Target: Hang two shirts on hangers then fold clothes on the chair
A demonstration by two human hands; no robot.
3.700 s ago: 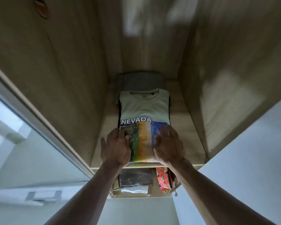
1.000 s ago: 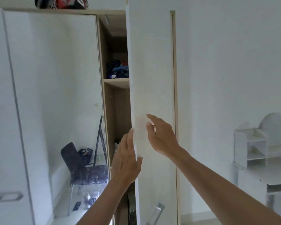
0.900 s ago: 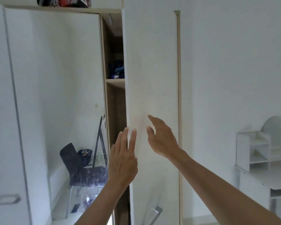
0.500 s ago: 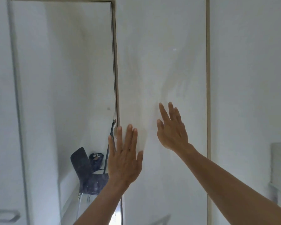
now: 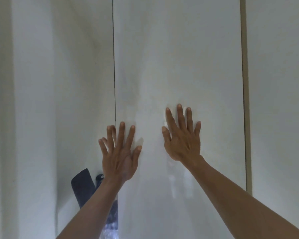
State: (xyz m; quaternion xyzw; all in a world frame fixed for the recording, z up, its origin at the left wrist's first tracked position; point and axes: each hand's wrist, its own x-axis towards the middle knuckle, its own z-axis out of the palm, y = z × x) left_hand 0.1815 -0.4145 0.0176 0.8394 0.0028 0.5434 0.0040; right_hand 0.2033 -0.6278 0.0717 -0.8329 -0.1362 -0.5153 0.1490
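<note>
Since approx half a sec ago the white door (image 5: 178, 66) has swung shut, w/ my left hand (image 5: 119, 157) & right hand (image 5: 183, 138) both spread flat on it, holding nothing; clothes are out of sight, chair (image 5: 83, 187) shows only as mirror reflection, so prob. task is about done.

A home, most likely a bedroom, seen from right in front of a tall built-in wardrobe. A plain white wardrobe door (image 5: 178, 66) fills the middle of the view, shut flush against a mirrored door (image 5: 85, 83) at its left edge, with a pale wood side strip (image 5: 245, 94) along its right edge and a bare white wall (image 5: 280, 83) beyond. The mirror reflects a plain white room and the back of a dark upholstered chair (image 5: 83, 185) near its lower right corner, ordinary household furniture
</note>
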